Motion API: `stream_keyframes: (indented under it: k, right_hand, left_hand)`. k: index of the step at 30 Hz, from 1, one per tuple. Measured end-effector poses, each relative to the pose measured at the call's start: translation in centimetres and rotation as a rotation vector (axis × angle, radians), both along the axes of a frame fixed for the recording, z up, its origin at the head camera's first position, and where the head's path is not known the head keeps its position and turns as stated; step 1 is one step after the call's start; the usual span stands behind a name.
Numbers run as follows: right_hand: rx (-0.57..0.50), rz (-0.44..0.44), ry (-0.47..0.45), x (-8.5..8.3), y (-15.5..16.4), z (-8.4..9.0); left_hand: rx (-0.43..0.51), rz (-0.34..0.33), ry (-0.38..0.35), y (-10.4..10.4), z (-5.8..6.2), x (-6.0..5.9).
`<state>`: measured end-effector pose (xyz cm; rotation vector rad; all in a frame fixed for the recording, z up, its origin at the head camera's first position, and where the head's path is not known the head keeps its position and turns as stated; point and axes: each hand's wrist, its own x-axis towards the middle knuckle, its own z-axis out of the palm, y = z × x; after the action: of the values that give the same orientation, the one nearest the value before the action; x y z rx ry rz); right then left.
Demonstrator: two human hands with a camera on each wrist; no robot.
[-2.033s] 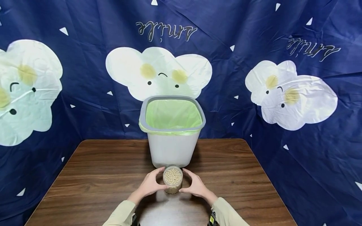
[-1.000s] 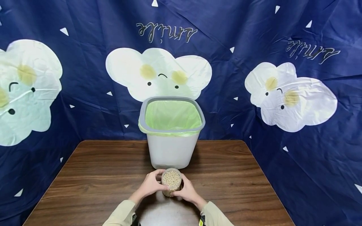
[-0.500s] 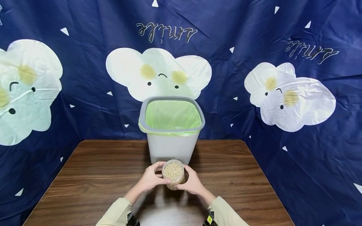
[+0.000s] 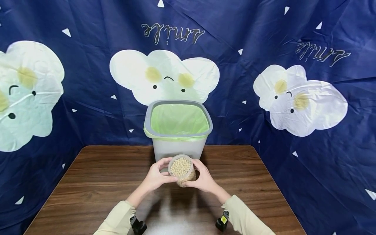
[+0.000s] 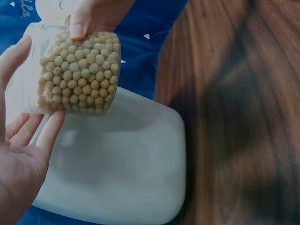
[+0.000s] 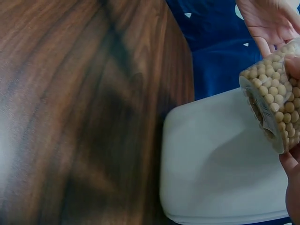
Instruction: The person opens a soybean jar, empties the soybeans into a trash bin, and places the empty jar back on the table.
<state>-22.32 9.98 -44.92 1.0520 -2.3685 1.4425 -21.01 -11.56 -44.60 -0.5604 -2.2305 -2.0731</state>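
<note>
Holding the clear jar of beans (image 4: 182, 170) between both hands, you have it up off the wooden table (image 4: 97, 186), just in front of the white bin (image 4: 178, 150). Your left hand (image 4: 155, 178) cups the jar's left side with the fingers curved round it; in the left wrist view those fingers (image 5: 44, 140) lie fairly straight and only lightly against the plastic. Your right hand (image 4: 202, 179) wraps the right side and the base, fingers curled firmly round the wall, and the right thumb tip (image 5: 77, 29) presses on the jar's top edge in the left wrist view.

The jar's long axis is tilted, not upright: in the head view its open mouth faces up and back toward you, while the base points down and forward toward the bin. In the right wrist view the jar (image 6: 276, 110) leans at a slant, its rim (image 6: 255, 110) turned toward the tabletop side. The pale round beans (image 5: 77, 70) fill it close to the mouth.

The bin stands upright at the far middle of the table, its grey rim (image 4: 178, 133) clamping a green liner (image 4: 177, 119), its mouth open upward. Behind it hangs a dark blue cloth (image 4: 249, 39) printed with white clouds.
</note>
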Motion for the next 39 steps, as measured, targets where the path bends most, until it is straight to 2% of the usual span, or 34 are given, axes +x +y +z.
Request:
stream_keyframes:
  k: [4,8,11,18,23,29,35,39]
  right_hand:
    - [0.01,0.008,0.047,-0.4,0.2,0.5]
    - [0.034,0.025,0.065,0.5,-0.1,3.4]
    - [0.057,0.03,0.074,0.3,-0.1,3.9]
    - [0.042,0.006,0.06,-1.7,0.3,1.4]
    - [0.02,-0.002,0.085,-1.8,0.5,0.9]
    - [0.06,0.007,0.104,-1.1,0.4,1.0]
    - [-0.001,0.045,0.103,0.9,0.0,3.0]
    - [-0.013,0.028,0.113,1.7,-0.4,4.0]
  left_hand:
    - [0.029,-0.007,0.015,0.0,0.9,0.0]
    - [0.056,-0.003,0.015,0.0,1.6,-0.2]
    - [0.068,0.002,0.008,0.0,1.9,-0.4]
    - [0.08,-0.022,-0.014,0.0,2.0,-0.6]
    - [0.026,-0.06,-0.01,-0.2,1.9,-1.0]
    - [-0.028,-0.103,-0.001,-0.2,1.6,-0.9]
    - [-0.035,-0.058,0.019,0.1,1.2,-0.4]
    - [-0.012,-0.043,0.04,0.1,1.3,-0.2]
